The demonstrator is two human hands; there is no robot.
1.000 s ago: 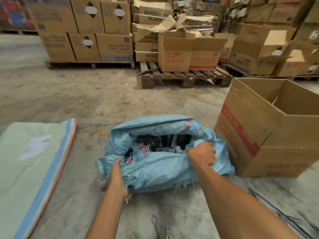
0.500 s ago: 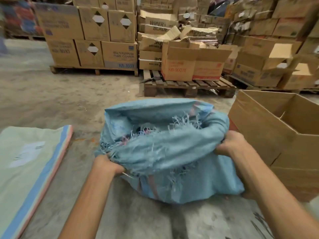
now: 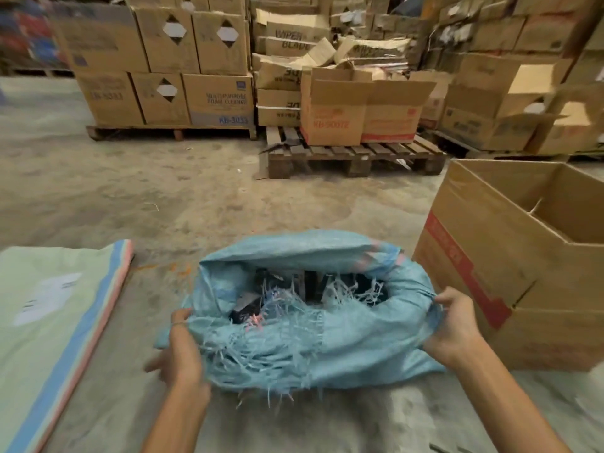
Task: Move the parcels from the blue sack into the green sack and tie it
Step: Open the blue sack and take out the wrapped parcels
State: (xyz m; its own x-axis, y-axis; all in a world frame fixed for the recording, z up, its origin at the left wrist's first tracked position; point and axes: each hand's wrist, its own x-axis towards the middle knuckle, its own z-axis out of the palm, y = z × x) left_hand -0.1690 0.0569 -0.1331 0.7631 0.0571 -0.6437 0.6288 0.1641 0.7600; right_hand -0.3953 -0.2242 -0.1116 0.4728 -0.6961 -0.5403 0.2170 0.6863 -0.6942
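Head view, looking down at a concrete floor (image 3: 163,197) in a warehouse. A blue sack (image 3: 343,341) of woven plastic sits on the near part of the floor, well apart from the pallets (image 3: 353,155) of cartons that line its far edge. The sack's mouth gapes upward, and its rim is badly frayed, with loose strands hanging over the front. Dark parcels (image 3: 248,310) show inside, low in the opening and partly hidden by the strands.

The right hand (image 3: 454,325) has its fingers curled round a bunched fold of the rim on the sack's right side. The left hand (image 3: 181,348) is against the rim on the left side, but it is blurred, and I cannot tell whether it grips the cloth or only touches it. The parcels lie between the two hands and below them, inside the sack, with neither hand touching them.

The green sack (image 3: 49,322) lies flat on the floor towards its left edge, near the blue one but not touching it. An open cardboard box (image 3: 490,256) stands just beside the blue sack on the right.

Likely risks: the frayed rim may tear or shed strands under a hard pull, strands may snag parcels being lifted out, and an uneven hold may let the mouth collapse or tip parcels onto the floor.
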